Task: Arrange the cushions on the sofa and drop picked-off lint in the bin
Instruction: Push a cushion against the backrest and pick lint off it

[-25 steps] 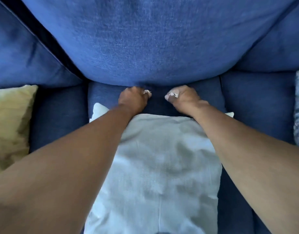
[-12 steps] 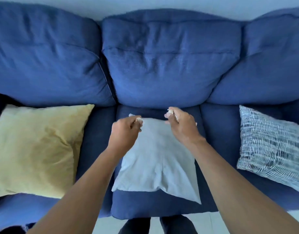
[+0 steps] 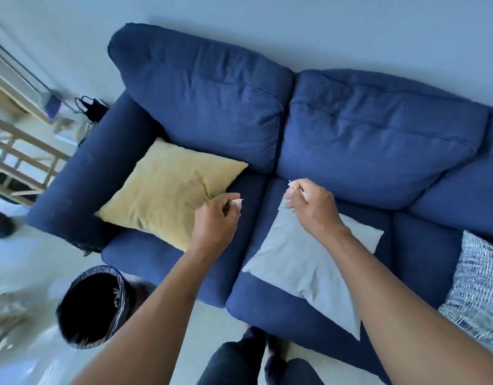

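A blue sofa (image 3: 378,140) fills the view. Three cushions lie flat on its seat: a yellow cushion (image 3: 167,187) at the left, a pale grey cushion (image 3: 303,262) in the middle, and a blue-and-white striped cushion (image 3: 478,290) at the right edge. My left hand (image 3: 216,220) hovers over the gap between the yellow and grey cushions, pinching a small white bit of lint (image 3: 237,201). My right hand (image 3: 313,208) is raised above the grey cushion's far corner, pinching another bit of lint (image 3: 295,187). A dark round bin (image 3: 92,307) stands on the floor at the lower left.
The sofa's left armrest (image 3: 84,179) stands between the seat and a wooden railing (image 3: 20,159). A black bag (image 3: 91,108) sits behind the armrest. My legs in dark trousers (image 3: 239,362) stand on pale floor close to the sofa front.
My view has pulled back and swung left, so the bin and armrest now show. Both hands have lifted off the grey cushion and moved left, still pinching lint.
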{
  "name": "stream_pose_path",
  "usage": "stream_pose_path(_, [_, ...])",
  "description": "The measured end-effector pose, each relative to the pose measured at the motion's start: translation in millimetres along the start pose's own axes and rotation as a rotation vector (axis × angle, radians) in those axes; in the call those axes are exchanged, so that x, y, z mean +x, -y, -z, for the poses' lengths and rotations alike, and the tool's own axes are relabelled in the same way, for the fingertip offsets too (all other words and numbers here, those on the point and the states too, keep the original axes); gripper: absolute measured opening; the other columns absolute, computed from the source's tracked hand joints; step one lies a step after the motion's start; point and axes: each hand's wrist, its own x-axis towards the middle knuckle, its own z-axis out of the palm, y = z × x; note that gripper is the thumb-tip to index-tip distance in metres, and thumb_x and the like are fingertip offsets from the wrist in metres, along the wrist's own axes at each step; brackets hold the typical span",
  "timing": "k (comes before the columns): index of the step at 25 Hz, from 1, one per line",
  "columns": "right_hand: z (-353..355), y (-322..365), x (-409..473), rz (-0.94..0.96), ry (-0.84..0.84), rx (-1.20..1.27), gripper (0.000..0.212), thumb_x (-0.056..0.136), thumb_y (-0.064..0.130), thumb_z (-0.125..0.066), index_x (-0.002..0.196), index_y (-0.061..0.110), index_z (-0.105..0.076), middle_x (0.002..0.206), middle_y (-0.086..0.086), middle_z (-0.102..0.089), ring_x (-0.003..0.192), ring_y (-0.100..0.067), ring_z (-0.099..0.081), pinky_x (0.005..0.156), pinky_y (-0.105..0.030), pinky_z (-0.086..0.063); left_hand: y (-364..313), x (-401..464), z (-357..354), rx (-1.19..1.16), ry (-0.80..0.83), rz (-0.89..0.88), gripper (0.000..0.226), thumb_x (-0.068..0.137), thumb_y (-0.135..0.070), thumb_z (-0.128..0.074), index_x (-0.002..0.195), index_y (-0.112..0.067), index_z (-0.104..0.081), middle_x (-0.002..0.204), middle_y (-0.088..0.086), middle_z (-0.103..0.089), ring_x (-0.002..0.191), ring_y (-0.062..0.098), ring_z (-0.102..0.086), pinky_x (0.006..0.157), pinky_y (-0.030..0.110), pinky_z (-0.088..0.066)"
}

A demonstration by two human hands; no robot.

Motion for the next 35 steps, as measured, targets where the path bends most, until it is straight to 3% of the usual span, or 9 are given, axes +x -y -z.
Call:
stream_pose_path(2, [-26,24,-15,0.029,0.068,-0.019,0.020,0.101,0.021,-0.045,0.108,0.016,-0.063,0.102,-0.001,-0.073,0.082,-0.014,-0.074,0.074,-0.032,-0.057,17,-19,25,-0.017,-0.057,0.043,0.023,0.100,-0.033,-0.058,0.117,-0.026,-0.071,0.077,-0.009,-0.073,0.075,0.010,-0.069,0.073,0.034,-0.060])
stream_pose_path(7, [-125,84,-58,0.139,0.297,-0.093,0.023,0.102,0.020,-0.044,0.113,0.016,-0.063,0.099,0.001,-0.073,0.081,-0.014,-0.074,0.078,-0.028,-0.056,92,-64,117,0.000,-0.259,0.200,0.024,0.097,-0.027,-0.061,0.117,-0.028,-0.073,0.078,-0.010,-0.074,0.075,0.008,-0.066,0.063,0.007,-0.043])
stream_pose_path(10, [-207,115,-83,0.227,0.448,-0.162,0.019,0.102,0.022,-0.045,0.109,0.017,-0.062,0.093,0.001,-0.073,0.076,-0.012,-0.074,0.063,-0.012,-0.051,154,-96,181,0.000,-0.356,0.326,0.022,0.094,-0.023,-0.061,0.112,-0.027,-0.073,0.087,-0.008,-0.075,0.081,0.010,-0.066,0.076,0.024,-0.051])
stream_pose_path(12, [-260,134,-99,0.246,0.520,-0.194,0.018,0.102,0.021,-0.046,0.106,0.015,-0.062,0.092,0.002,-0.072,0.076,-0.011,-0.074,0.059,-0.010,-0.048,195,-116,216,0.006,-0.409,0.397,0.020,0.092,-0.024,-0.064,0.109,-0.026,-0.075,0.092,-0.006,-0.077,0.088,0.013,-0.069,0.083,0.030,-0.053])
stream_pose_path(19, [-469,190,-159,0.338,0.738,-0.335,0.017,0.094,0.028,-0.055,0.099,0.024,-0.070,0.082,0.000,-0.076,0.078,-0.019,-0.075,0.076,-0.037,-0.058,364,-168,337,0.076,-0.550,0.648,0.019,0.089,-0.029,-0.065,0.104,-0.027,-0.075,0.098,-0.004,-0.075,0.090,0.020,-0.069,0.084,0.036,-0.054])
stream_pose_path(24, [-561,185,-170,0.309,0.798,-0.415,0.023,0.087,0.049,-0.047,0.096,0.031,-0.060,0.087,0.000,-0.075,0.080,-0.026,-0.073,0.075,-0.041,-0.058,444,-153,361,0.061,-0.557,0.745,0.019,0.090,-0.027,-0.061,0.105,-0.024,-0.073,0.102,-0.002,-0.072,0.090,0.023,-0.067,0.083,0.036,-0.053])
stream_pose_path(28, [-614,163,-150,0.280,0.807,-0.492,0.017,0.087,0.045,-0.051,0.094,0.031,-0.058,0.088,0.000,-0.075,0.081,-0.026,-0.074,0.077,-0.041,-0.058,499,-111,354,0.063,-0.494,0.794,0.029,0.087,-0.025,-0.056,0.111,-0.025,-0.073,0.105,0.001,-0.073,0.095,0.025,-0.067,0.082,0.034,-0.053])
stream_pose_path(32, [-658,150,-126,0.263,0.814,-0.553,0.019,0.088,0.037,-0.055,0.097,0.024,-0.066,0.089,-0.004,-0.075,0.086,-0.028,-0.073,0.079,-0.042,-0.058,545,-84,353,0.058,-0.400,0.896,0.045,0.091,-0.028,-0.058,0.135,-0.020,-0.061,0.119,0.005,-0.072,0.113,0.028,-0.065,0.095,0.038,-0.053])
stream_pose_path(35, [-691,151,-115,0.271,0.806,-0.638,0.019,0.093,0.031,-0.057,0.103,0.019,-0.068,0.094,-0.010,-0.075,0.093,-0.032,-0.067,0.084,-0.038,-0.054,567,-82,353,0.088,-0.378,1.007,0.048,0.088,-0.022,-0.055,0.136,-0.019,-0.061,0.122,0.008,-0.071,0.115,0.031,-0.063,0.094,0.039,-0.053])
